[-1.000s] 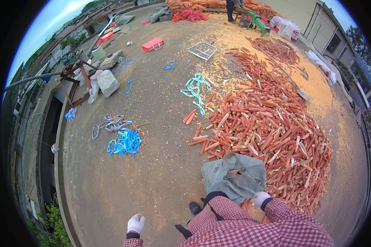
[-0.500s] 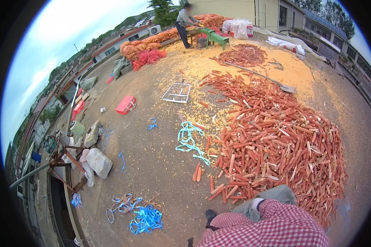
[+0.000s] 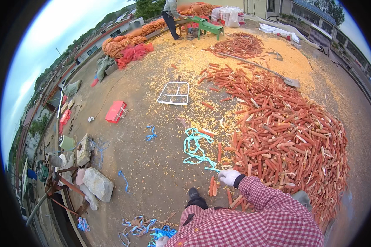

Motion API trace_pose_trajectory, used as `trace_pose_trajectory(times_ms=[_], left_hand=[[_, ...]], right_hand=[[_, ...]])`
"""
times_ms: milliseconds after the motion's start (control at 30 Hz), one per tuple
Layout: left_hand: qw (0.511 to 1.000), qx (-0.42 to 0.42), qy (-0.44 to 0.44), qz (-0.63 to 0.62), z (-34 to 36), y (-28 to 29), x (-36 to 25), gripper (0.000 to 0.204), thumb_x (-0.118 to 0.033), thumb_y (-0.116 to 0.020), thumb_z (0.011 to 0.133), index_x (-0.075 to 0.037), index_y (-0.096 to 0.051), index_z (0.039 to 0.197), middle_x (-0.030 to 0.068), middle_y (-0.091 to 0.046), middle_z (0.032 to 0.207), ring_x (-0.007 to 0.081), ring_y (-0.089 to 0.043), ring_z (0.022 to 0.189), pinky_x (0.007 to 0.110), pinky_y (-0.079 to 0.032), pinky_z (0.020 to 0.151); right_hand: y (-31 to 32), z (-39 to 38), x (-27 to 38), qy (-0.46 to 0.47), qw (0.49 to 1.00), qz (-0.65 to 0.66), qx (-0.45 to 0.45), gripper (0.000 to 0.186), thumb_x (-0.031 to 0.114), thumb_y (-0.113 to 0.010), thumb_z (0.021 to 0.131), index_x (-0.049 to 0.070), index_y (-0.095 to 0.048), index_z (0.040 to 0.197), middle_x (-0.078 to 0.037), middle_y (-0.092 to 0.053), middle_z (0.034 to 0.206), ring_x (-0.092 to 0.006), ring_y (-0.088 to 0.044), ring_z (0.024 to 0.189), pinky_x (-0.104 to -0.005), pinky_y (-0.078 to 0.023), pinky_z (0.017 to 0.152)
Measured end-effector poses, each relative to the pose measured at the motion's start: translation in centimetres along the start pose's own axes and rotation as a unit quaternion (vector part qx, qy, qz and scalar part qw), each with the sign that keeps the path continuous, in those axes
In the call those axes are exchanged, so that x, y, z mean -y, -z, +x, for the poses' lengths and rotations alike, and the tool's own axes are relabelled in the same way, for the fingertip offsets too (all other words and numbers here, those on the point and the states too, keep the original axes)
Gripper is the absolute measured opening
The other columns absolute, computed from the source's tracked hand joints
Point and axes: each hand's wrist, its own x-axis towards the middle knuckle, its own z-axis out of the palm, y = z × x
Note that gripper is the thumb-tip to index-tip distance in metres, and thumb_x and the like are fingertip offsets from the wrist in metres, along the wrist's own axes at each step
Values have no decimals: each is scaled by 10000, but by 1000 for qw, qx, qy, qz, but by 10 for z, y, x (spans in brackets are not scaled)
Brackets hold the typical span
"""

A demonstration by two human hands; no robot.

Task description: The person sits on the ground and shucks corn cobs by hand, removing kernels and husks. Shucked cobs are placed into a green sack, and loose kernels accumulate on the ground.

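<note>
My right hand (image 3: 230, 177), in a white glove, reaches down beside the corncob heap. Its fingers are closed at the tail of a turquoise strap (image 3: 192, 145), which lies in loose loops on the ground. At the lower edge, part of my left hand (image 3: 162, 242), also pale-gloved, shows next to a tangle of blue straps (image 3: 164, 233); its fingers are hidden. A large heap of reddish corncobs (image 3: 288, 144) fills the right side. Two loose cobs (image 3: 213, 187) lie just below my right hand. Behind my right arm a grey-green cloth (image 3: 303, 199) is partly visible.
A white metal frame (image 3: 174, 93) and a red box (image 3: 116, 112) lie ahead. Rocks (image 3: 97, 184) and a rusty frame stand at the left edge. A shovel (image 3: 292, 82) rests beyond the heap. Farther off, a person (image 3: 171, 18) stands by a green machine (image 3: 206, 27).
My right hand has moved from the grey-green cloth forward and left to the turquoise strap's tail. My left hand has come into view at the bottom. The whole view has shifted as I lean.
</note>
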Motion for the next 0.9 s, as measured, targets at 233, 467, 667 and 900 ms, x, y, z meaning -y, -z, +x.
trace_pose_trajectory(times_ms=[233, 467, 667, 900], left_hand=[[988, 34, -70, 137, 194, 46, -168, 319, -218, -598, 889, 30, -731, 1039, 118, -743, 886, 243, -701, 815, 355, -555, 737], [966, 65, -167, 187, 331, -38, -379, 356, -277, -620, 877, -11, -755, 1073, 151, -765, 962, 227, -721, 926, 345, -549, 846], [929, 125, -118, 329, 405, -66, -501, 428, -345, -640, 897, -32, -728, 1177, 143, -746, 1131, 222, -684, 1095, 348, -524, 946], [945, 148, -66, 283, 422, -150, -700, 450, -386, -639, 926, -65, -704, 1233, 132, -719, 1204, 237, -664, 1137, 353, -507, 975]], right_hand=[[3, 3, -60, -323, 940, 15, 108, 354, 328, -596, 933, 109, -734, 1173, -163, -691, 1230, -318, -648, 1142, -418, -504, 984], [-48, 13, -155, -444, 850, 39, 282, 424, 377, -621, 984, 105, -673, 1305, -144, -691, 1239, -317, -652, 1079, -439, -517, 913], [36, 223, -186, -404, 886, 6, 227, 568, 498, -577, 949, 88, -629, 1338, -149, -616, 1363, -296, -561, 1279, -454, -452, 1035], [326, 491, -122, -216, 961, 146, -87, 350, 338, -584, 896, 107, -740, 1106, -163, -730, 1085, -333, -678, 1055, -416, -513, 961]])
